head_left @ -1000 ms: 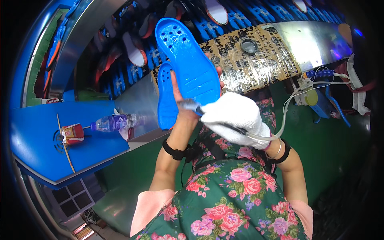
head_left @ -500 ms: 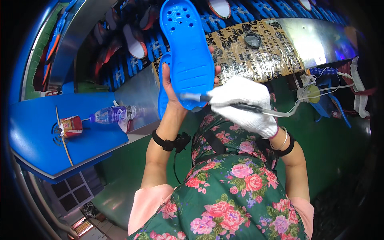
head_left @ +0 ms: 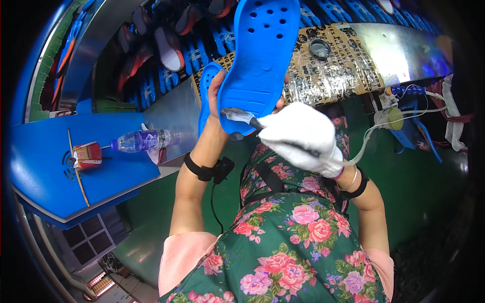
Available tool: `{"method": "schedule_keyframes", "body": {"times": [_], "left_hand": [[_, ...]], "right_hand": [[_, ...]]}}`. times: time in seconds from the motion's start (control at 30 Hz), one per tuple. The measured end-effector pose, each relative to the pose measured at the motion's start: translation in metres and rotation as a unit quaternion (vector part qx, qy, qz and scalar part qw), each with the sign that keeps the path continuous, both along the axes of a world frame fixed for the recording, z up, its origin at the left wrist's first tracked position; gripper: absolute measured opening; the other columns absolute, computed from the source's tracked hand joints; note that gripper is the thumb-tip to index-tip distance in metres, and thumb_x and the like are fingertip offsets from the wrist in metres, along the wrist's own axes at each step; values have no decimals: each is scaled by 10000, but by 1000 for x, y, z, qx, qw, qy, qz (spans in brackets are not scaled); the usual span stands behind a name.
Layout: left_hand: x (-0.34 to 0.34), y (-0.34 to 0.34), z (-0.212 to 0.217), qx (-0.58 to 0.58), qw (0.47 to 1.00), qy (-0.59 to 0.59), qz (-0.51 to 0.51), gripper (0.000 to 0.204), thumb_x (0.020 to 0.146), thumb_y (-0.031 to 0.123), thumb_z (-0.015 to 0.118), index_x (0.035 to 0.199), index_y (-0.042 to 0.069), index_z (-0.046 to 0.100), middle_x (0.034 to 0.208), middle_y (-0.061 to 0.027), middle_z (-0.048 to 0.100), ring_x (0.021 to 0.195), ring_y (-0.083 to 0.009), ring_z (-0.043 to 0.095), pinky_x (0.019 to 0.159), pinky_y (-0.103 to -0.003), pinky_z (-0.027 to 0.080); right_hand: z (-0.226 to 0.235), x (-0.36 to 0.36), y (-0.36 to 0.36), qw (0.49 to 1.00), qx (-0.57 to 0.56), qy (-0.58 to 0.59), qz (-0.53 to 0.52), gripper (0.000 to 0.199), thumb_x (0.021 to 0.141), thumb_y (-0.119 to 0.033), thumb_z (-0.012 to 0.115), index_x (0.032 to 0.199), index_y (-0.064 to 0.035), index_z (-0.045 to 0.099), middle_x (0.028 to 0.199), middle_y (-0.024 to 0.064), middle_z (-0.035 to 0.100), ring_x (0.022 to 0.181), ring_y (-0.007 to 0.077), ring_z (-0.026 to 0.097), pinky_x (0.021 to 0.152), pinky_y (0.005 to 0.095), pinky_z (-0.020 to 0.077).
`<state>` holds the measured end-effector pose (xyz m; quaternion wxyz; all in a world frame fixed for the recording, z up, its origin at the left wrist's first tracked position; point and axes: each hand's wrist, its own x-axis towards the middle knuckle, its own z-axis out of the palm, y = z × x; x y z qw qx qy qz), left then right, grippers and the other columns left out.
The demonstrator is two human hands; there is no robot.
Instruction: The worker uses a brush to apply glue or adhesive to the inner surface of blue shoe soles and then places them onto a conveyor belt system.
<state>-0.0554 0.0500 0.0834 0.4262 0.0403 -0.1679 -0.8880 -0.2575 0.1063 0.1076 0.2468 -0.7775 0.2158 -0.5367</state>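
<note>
My bare left hand [head_left: 215, 96] grips a bright blue shoe sole [head_left: 257, 68], its fingers wrapped round the edges from beneath. The sole tilts with its holed toe end pointing away and its heel end toward me. In my right hand [head_left: 302, 135], which wears a white knitted glove, is a dark-handled brush [head_left: 237, 114] with a pale hose running off its back end. Its flat bristles rest on the inside of the heel. Just left of that sole, partly behind my left hand, is a second blue sole [head_left: 207, 86].
Patterned tape covers part of the bench [head_left: 348, 70], where a small round dark dish [head_left: 320, 49] stands. Beyond are rows of shoes [head_left: 169, 53] and blue pieces. At left, a plastic bottle [head_left: 139, 141] and a red box [head_left: 88, 155] lie near the blue tabletop [head_left: 40, 177].
The held sole has swung to the right and its toe now leans right. The brush has come from blurred motion at the heel's edge onto the heel surface.
</note>
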Motion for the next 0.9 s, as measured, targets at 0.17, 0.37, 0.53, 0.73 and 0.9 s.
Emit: {"method": "schedule_keyframes", "body": {"times": [0.17,0.37,0.53,0.73,0.9], "left_hand": [[8,-9,1,4,996,8,-91,1130,801,714,635,1533,-55,248,1339,-332,474,1002,-444,609,787,-467,583],[13,5,6,1,993,-112,-46,1126,801,731,604,1529,-68,287,1338,-353,471,1003,-412,630,798,-440,600],[21,-17,-7,21,992,-17,-121,836,937,546,514,1534,-19,362,1430,-352,484,1175,-555,583,1032,-610,472],[25,-14,-10,12,986,-2,-169,800,937,515,531,1518,-18,392,1421,-339,505,1137,-567,600,1022,-599,486],[26,-14,-9,11,987,-50,-153,763,938,479,522,1494,-34,424,1394,-335,534,1122,-557,614,1003,-593,499]], "right_hand": [[-14,4,16,996,-31,47,65,305,768,-52,806,1062,-118,760,1031,82,757,832,250,715,720,350,575],[11,-14,2,991,85,-3,104,240,778,-68,804,1013,-111,784,1002,65,763,873,239,719,770,349,573],[-12,-9,8,991,-84,96,33,355,753,-43,797,1098,-113,756,1048,99,755,855,268,707,732,379,575],[-1,-13,20,992,28,22,122,311,750,-68,827,1049,-131,769,1019,84,762,800,240,704,690,345,564],[1,-15,9,991,-66,109,33,365,731,-41,796,1087,-110,758,1077,111,750,867,255,706,701,366,576]]}}
